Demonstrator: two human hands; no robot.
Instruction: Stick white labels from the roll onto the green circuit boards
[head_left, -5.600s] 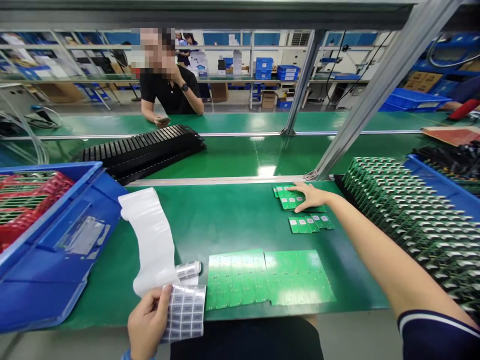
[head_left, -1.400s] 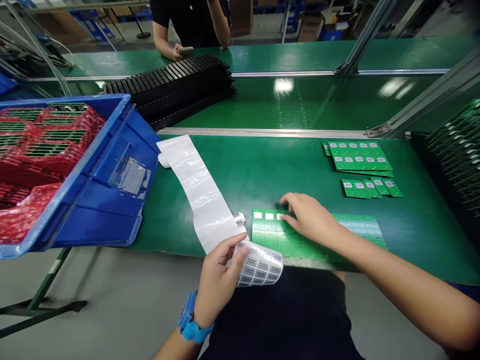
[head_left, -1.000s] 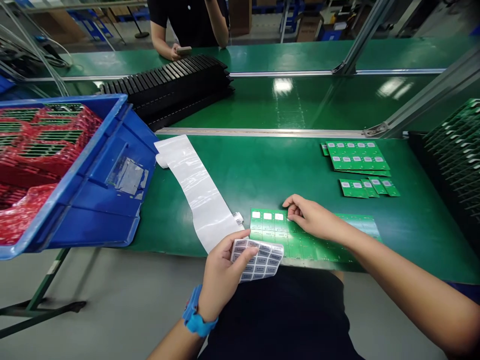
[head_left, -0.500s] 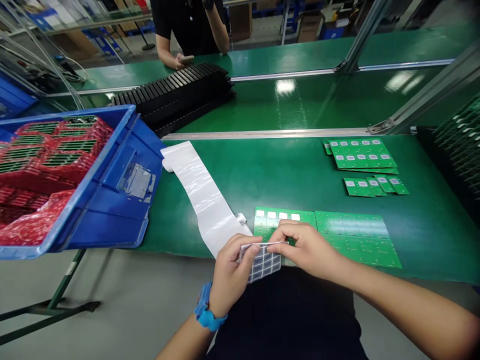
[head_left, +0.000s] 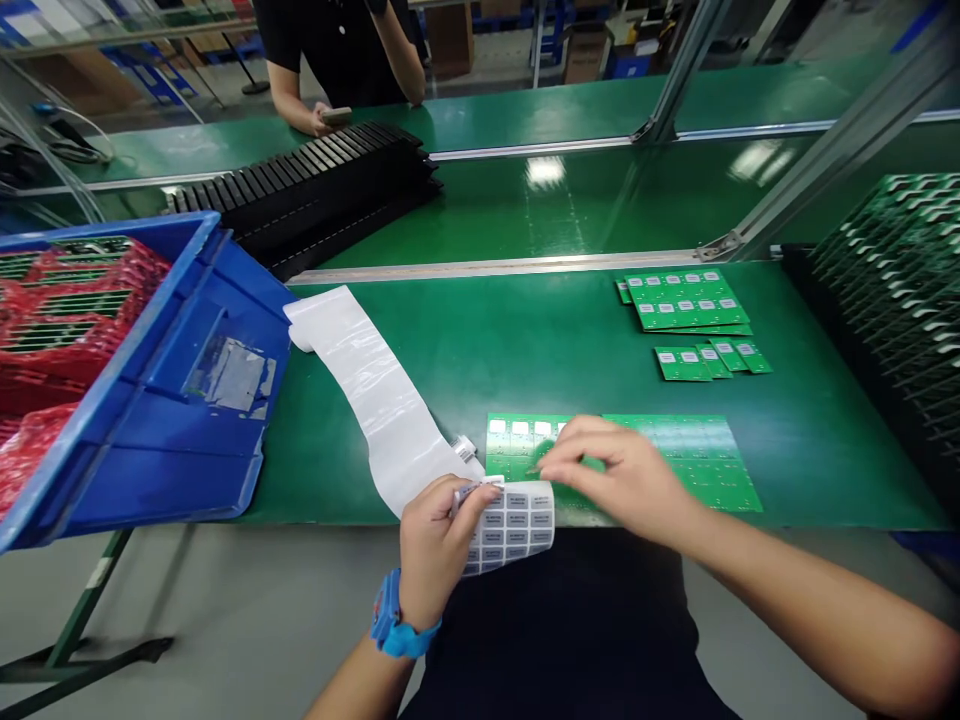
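My left hand (head_left: 435,550), with a blue watch on its wrist, grips a strip of printed labels (head_left: 517,525) between thumb and fingers at the table's front edge. White backing paper (head_left: 382,390) runs away from that hand across the table. My right hand (head_left: 619,475) is closed in a pinch over the green circuit board panels, clear of the strip. A tiny tip shows at its fingertips, too small to name. Several white labels sit along the top row of the left circuit board panel (head_left: 502,455). The right circuit board panel (head_left: 716,465) is partly hidden by my hand.
At left stands a blue crate (head_left: 247,290) of red-wrapped boards. Behind it lies a black slotted rack (head_left: 322,210). Labelled green boards (head_left: 686,305) and smaller pieces (head_left: 682,365) lie back right, beside a rack of boards (head_left: 900,270). A person (head_left: 337,50) sits opposite, holding a phone.
My right hand has left the label strip and moved over the circuit board panels. The strip's printed face now shows more fully. The whole view has shifted to the right.
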